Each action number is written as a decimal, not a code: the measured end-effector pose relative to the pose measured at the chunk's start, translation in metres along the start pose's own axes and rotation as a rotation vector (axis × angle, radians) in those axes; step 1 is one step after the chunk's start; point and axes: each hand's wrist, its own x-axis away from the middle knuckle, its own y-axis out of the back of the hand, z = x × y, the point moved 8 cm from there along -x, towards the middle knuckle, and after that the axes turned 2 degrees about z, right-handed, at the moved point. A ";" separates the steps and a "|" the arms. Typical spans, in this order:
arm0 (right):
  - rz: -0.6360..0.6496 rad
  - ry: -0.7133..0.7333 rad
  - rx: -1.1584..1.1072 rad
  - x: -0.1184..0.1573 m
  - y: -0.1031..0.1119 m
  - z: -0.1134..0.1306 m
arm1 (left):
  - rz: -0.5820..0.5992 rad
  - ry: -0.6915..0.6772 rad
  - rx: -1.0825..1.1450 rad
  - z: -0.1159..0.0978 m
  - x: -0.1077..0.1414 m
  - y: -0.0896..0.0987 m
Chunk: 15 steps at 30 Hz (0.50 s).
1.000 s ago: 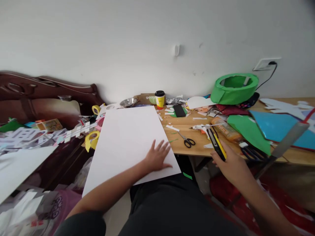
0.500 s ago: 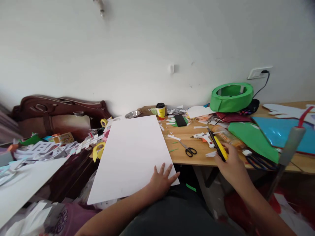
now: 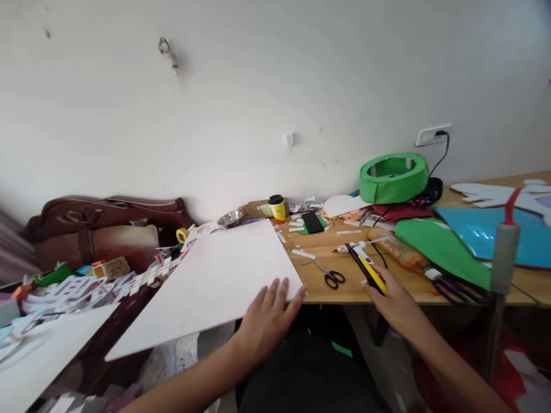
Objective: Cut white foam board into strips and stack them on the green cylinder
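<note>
A large white board (image 3: 215, 281) lies over the table's left part, its near left corner sticking out past the edge. My left hand (image 3: 269, 315) rests flat on the board's near right corner with its fingers spread. In my right hand (image 3: 390, 292) is a yellow and black utility knife (image 3: 365, 269), held above the table's front edge. Black-handled scissors (image 3: 331, 277) lie between the board and the knife. Just behind the knife is a white glue gun (image 3: 359, 246), partly hidden by it.
On the table (image 3: 318, 293) are a yellow cup (image 3: 278, 209), a phone (image 3: 312, 222), a green ring (image 3: 394, 180), an orange bottle (image 3: 398, 249) and blue sheets (image 3: 486, 235). A metal rod (image 3: 503, 258) stands at the right. Paper pieces heap at the left.
The board has turned, its near left corner swinging outward to the left. My left hand has shifted slightly left on it. My right hand has moved a little left with the knife.
</note>
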 end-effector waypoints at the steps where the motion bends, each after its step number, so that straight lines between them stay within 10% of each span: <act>1: 0.003 -0.001 -0.005 -0.001 -0.001 0.003 | -0.033 0.014 0.003 0.017 -0.002 0.019; 7: 0.086 0.084 -0.101 -0.005 -0.025 0.047 | -0.346 0.276 0.004 0.151 0.000 0.122; 15: 0.180 0.218 -0.202 -0.012 -0.055 0.109 | -0.681 0.864 -0.273 0.300 0.053 0.213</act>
